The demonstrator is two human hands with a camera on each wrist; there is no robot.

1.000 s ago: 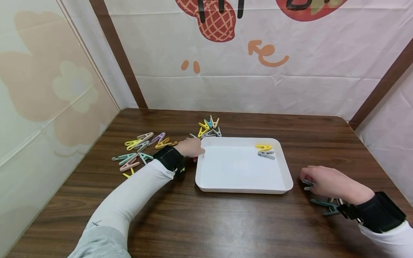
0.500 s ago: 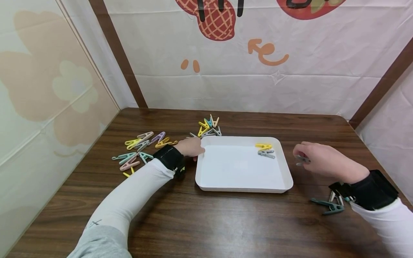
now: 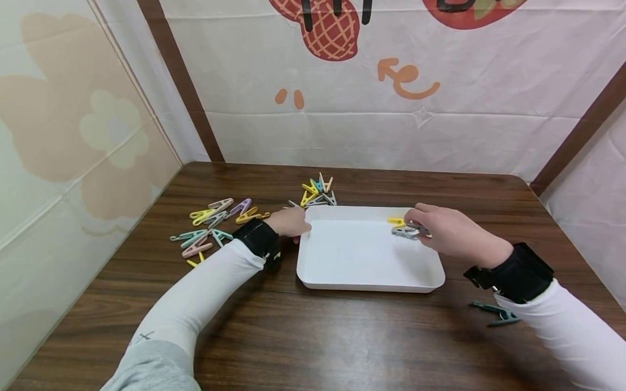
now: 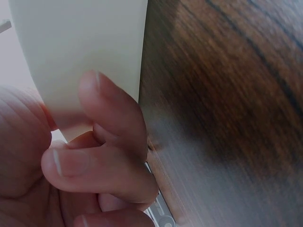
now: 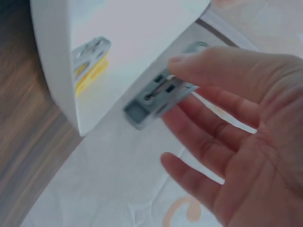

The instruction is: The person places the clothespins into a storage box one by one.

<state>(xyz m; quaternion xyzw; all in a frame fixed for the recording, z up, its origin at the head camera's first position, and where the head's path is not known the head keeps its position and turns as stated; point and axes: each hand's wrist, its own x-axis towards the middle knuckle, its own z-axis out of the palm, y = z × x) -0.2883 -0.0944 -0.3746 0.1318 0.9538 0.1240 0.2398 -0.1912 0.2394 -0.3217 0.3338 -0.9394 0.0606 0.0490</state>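
My right hand (image 3: 452, 232) pinches a grey clothespin (image 5: 161, 92) between thumb and fingers, above the right side of a white tray (image 3: 364, 260). Under it in the tray lie a yellow clothespin (image 3: 396, 221) and another grey clothespin (image 3: 404, 233), partly hidden by the hand in the head view. At the tray's left rim my left hand (image 3: 288, 221) holds the edge, thumb over the wall. Curled fingers (image 4: 113, 118) show against the outside of that wall in the left wrist view.
Left of the tray lies a loose group of clothespins (image 3: 215, 217) in several colours. A smaller group (image 3: 318, 191) sits behind the tray's back left corner. A dark green clothespin (image 3: 499, 314) lies near the right sleeve. Fabric walls border the wooden table (image 3: 342, 342).
My right hand has lifted the grey clothespin from the table's right side and carried it left, over the tray. The left hand has stayed at the rim.
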